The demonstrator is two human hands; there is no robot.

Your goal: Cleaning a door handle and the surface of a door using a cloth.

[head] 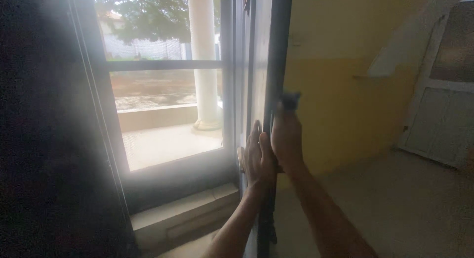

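The small dark thing (290, 101) at the right hand's (286, 139) fingertips is blurred.

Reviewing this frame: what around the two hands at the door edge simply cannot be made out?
- Head view: the small dark thing at the right hand is motion-blurred; its kind is unclear.
- The left hand lies against the door edge; its palm side is hidden by the hand itself.
- The left side of the view is lost in dark and window glare.
- The door's lower end is cut off by the bottom edge.
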